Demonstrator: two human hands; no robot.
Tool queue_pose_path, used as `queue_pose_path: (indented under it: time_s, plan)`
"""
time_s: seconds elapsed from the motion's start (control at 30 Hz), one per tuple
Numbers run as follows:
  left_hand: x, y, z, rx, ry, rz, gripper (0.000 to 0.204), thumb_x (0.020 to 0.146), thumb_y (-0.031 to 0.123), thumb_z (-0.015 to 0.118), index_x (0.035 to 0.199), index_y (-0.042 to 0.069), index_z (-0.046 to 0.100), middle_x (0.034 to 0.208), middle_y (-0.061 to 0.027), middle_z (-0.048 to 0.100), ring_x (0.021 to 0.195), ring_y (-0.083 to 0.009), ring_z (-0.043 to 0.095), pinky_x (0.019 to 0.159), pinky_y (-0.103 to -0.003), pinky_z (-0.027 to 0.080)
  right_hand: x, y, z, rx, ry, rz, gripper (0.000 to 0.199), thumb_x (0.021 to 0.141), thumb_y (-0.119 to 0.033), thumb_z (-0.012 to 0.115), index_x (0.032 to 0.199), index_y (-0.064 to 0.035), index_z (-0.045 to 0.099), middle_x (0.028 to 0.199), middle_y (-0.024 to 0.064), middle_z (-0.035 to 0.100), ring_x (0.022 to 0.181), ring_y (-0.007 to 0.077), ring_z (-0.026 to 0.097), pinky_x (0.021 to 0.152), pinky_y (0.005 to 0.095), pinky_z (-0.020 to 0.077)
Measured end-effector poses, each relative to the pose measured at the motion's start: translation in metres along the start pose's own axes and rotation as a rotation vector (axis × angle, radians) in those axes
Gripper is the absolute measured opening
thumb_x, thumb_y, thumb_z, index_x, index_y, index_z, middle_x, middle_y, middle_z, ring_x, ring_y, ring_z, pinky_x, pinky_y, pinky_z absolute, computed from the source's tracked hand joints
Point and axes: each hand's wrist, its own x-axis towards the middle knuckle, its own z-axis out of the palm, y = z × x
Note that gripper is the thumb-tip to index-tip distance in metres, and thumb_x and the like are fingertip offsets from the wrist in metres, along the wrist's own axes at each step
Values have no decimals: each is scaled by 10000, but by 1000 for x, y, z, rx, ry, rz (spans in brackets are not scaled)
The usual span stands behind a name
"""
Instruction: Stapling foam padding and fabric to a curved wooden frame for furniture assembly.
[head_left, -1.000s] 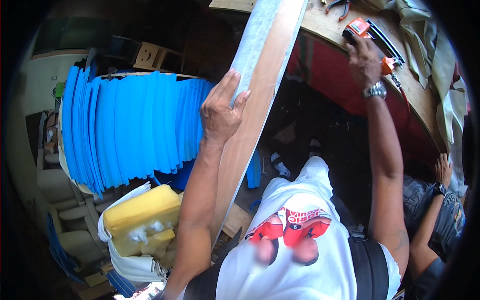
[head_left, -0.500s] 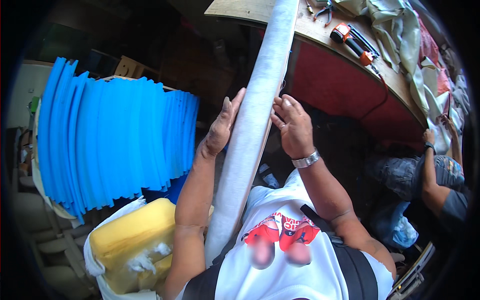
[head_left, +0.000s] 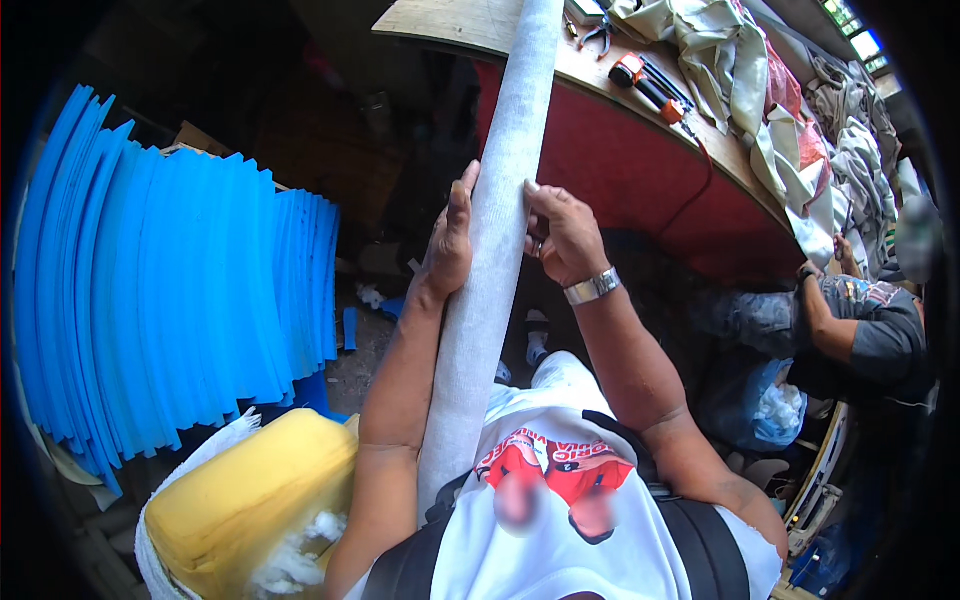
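Note:
A long board covered in pale grey fabric (head_left: 500, 230) runs from my chest up over the edge of the wooden workbench (head_left: 470, 25). My left hand (head_left: 450, 245) grips its left edge, thumb on top. My right hand (head_left: 562, 235), with a metal watch on the wrist, holds its right edge at the same height. An orange and black tool (head_left: 645, 80) lies on the bench to the right of the board, apart from both hands.
A stack of blue foam sheets (head_left: 170, 290) stands on edge at my left. A yellow foam block (head_left: 245, 495) in a white bag sits by my left elbow. Crumpled cloth (head_left: 770, 90) covers the bench's right side. Another person (head_left: 860, 330) crouches at the right.
My right hand left the orange tool on the bench and came down onto the board's right edge. The board now shows its grey fabric face instead of bare wood.

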Motion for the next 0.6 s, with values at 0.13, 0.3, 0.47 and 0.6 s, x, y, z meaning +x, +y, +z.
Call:
queue_pose_path:
  time_s: [0.13,0.3,0.47,0.6]
  plan:
    - [-8,0,0,-116,17,-44,900,983,705,121,1561,25,235,1512,-183,406,1354,-233,442,1133,-361,351,-20,-2,8,63,36,-32,244,962,-252,666,1025,-32,582,817,1,581,680,72,567,535,250,482]
    - [-19,-3,-6,-87,59,-6,915,982,712,141,1541,-3,261,1505,-193,409,1349,-233,448,1135,-352,353,-33,-1,12,-149,43,37,222,966,-271,665,972,-57,605,798,-31,555,705,71,571,593,281,491]
    - [-35,10,-7,-117,94,5,952,970,731,162,1511,-36,321,1454,-197,473,1317,-231,482,1096,-336,391,-51,1,20,-39,54,26,241,952,-276,683,1017,-50,629,824,-26,583,706,79,569,668,303,487]
    - [-37,-5,-13,-43,110,16,944,973,728,168,1512,-31,325,1405,-193,525,1248,-220,542,1073,-327,410,-45,6,9,-25,-70,49,299,950,-272,680,1064,0,630,804,7,609,633,95,578,579,285,473]
